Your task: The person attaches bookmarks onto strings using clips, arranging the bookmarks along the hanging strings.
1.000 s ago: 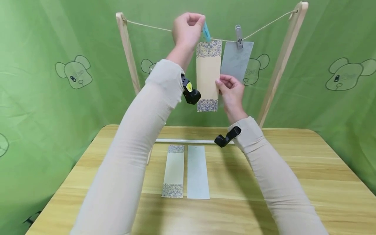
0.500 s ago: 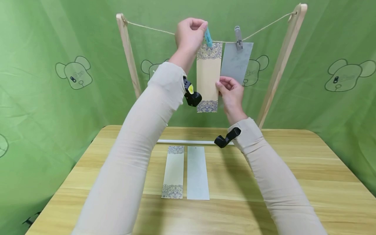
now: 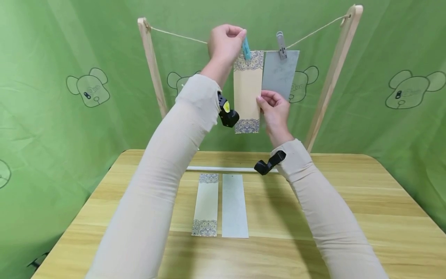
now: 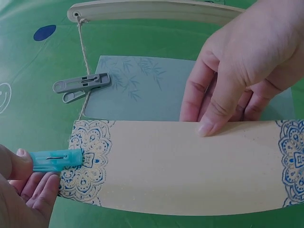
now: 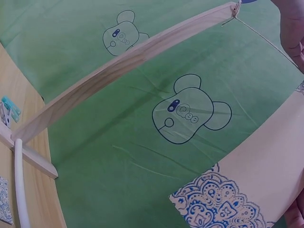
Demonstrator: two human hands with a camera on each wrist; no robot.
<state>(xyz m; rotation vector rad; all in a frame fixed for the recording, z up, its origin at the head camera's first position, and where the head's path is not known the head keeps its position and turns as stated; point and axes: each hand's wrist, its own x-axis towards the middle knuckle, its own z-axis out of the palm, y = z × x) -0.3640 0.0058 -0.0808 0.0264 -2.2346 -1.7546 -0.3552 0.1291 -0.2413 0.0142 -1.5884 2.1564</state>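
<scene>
Up at the string, my left hand pinches a turquoise clothespin, whose jaws lie over the patterned top end of a cream paper card. The card hangs upright, with blue lace-like print at both ends. My right hand pinches its right edge, lower down, between thumb and fingers. In the left wrist view the clothespin overlaps the card's printed end; whether it also bites the string is hidden. Beside it a grey clothespin fixes a grey-green card with faint leaf print to the string.
Two wooden posts hold the string's ends, joined low by a white rod. A second cream card and a pale grey card lie on the wooden table. Turquoise and grey clothespins show near a post's foot.
My left hand has lowered a little, bringing the turquoise clothespin further down over the card's top end. The right hand keeps its grip at the edge, nearly still.
</scene>
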